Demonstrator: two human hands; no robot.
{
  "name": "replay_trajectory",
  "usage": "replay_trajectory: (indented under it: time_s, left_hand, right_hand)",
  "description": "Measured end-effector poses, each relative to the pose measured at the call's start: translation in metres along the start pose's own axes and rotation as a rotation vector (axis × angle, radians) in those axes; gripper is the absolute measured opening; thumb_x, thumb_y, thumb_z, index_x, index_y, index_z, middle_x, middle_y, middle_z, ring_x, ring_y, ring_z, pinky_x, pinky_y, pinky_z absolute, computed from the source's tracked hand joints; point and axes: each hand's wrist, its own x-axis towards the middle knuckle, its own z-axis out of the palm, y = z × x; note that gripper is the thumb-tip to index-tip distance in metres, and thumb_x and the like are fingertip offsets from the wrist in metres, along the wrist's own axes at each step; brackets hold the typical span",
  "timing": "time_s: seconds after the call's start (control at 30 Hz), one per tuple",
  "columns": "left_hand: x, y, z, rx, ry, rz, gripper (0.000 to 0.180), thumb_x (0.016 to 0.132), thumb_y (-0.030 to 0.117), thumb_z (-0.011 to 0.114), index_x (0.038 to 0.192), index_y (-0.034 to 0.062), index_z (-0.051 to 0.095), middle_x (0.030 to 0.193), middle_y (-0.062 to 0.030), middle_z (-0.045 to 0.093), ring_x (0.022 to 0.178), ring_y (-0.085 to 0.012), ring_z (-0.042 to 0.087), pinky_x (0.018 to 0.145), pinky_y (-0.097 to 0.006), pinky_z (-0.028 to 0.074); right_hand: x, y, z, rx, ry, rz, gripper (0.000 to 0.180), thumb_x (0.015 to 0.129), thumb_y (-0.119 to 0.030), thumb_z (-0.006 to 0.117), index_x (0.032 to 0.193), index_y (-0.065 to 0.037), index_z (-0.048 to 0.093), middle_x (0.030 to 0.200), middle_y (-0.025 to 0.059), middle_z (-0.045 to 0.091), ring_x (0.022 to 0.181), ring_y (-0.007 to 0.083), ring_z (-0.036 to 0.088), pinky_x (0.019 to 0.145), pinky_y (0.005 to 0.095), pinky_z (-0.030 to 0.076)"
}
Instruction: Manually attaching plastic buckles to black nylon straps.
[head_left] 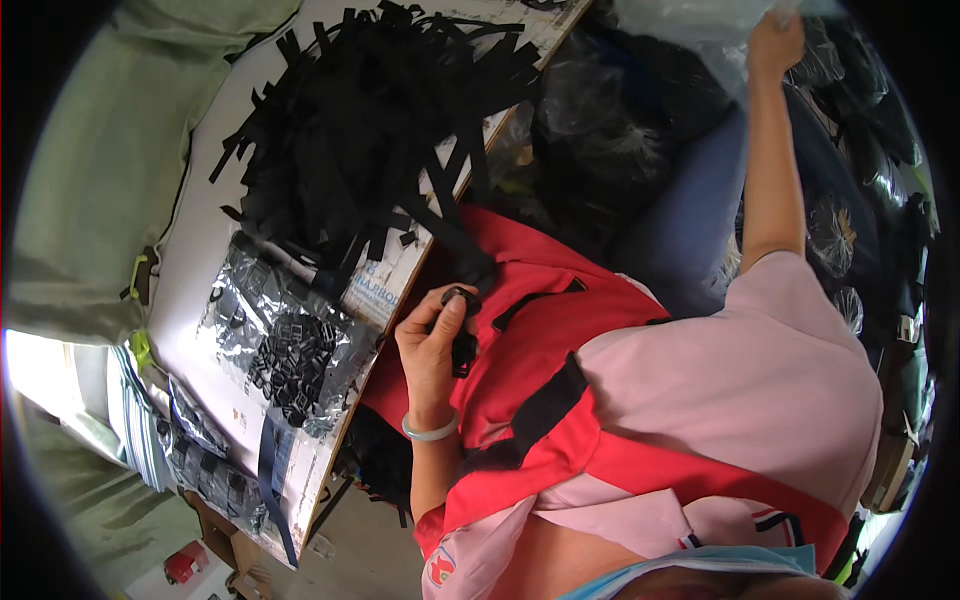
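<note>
Closest to me I see the pink sleeve and the red apron (560,330) across the lap, black-trimmed. On that apron, near its table-side edge, the left hand (432,345) is closed around a black plastic buckle (461,300), thumb and fingers pinching it, with a short black strap piece (463,352) hanging below the grip. A pale green bangle (430,432) sits on that wrist.

Just beyond the apron's edge comes the white worktable (200,240). On it, nearest the left hand, I've got a clear plastic bag of black buckles (290,350), lying open and flat. Further along the table, away from the apron, a big loose heap of black webbing strips (380,120) sprawls, a few strips trailing over the table edge down onto the apron.

Farther still, on the other side of the apron, the right arm stretches well away. The right hand (775,45) is up at a clear plastic bag (690,25), fingers curled into its film, gripping it as far as I can tell. Around that arm, beyond the apron, I see more clear bags of dark parts (830,230) piled up.
</note>
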Motion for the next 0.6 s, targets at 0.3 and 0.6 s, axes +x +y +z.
replay_trajectory:
  time_s: [0.3,0.6]
  left_hand:
    - [0.013,-0.027,0.011,0.020,0.074,-0.200,0.017,0.094,0.014,0.062,0.099,-0.0009,0.068,0.068,-0.0021,0.059,0.050,-0.0076,0.052,0.046,-0.020,0.041]
    - [0.048,-0.030,0.000,-0.070,-0.070,-0.281,0.016,0.094,0.015,0.061,0.098,0.0011,0.068,0.067,-0.0007,0.059,0.049,-0.0061,0.051,0.044,-0.019,0.040]
  right_hand:
    - [-0.257,-0.013,0.052,0.062,-0.675,0.188,0.049,0.083,-0.004,0.052,0.132,-0.005,0.049,0.129,0.0284,0.048,0.120,0.0446,0.046,0.102,0.0485,0.038]
    - [-0.226,0.195,0.221,-0.628,-0.995,-0.045,0.037,0.092,-0.018,0.049,0.127,-0.008,0.056,0.114,0.0199,0.063,0.096,0.0423,0.062,0.085,0.0483,0.050]
